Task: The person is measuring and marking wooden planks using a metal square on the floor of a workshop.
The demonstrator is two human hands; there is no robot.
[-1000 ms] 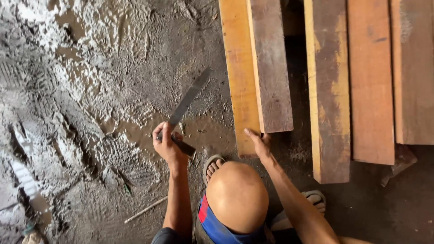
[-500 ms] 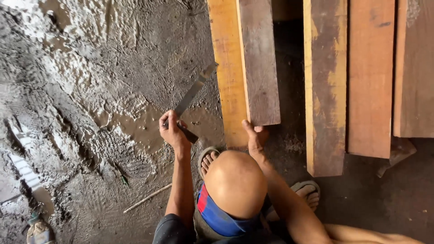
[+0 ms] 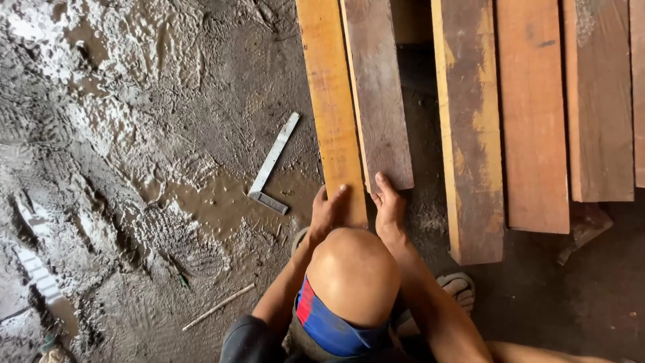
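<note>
Muddy wet ground [image 3: 121, 168], planks laid side by side on the right. We have the left hand [image 3: 327, 214] flat on the near end of the yellow plank [image 3: 332, 114], fingers spread, not gripping. Right hand [image 3: 388, 205] rests open against the near end of the grey-brown plank [image 3: 377, 94]. Metal try square [image 3: 272, 167] lies in mud just left, untouched.

My left hand [image 3: 327, 214] and right hand [image 3: 388, 205] sat at the ends of two planks [image 3: 354, 107], close together. A metal square [image 3: 272, 167] lay in the mud on my left. More boards [image 3: 500, 121] blocked my right, with dark gaps between them.
</note>
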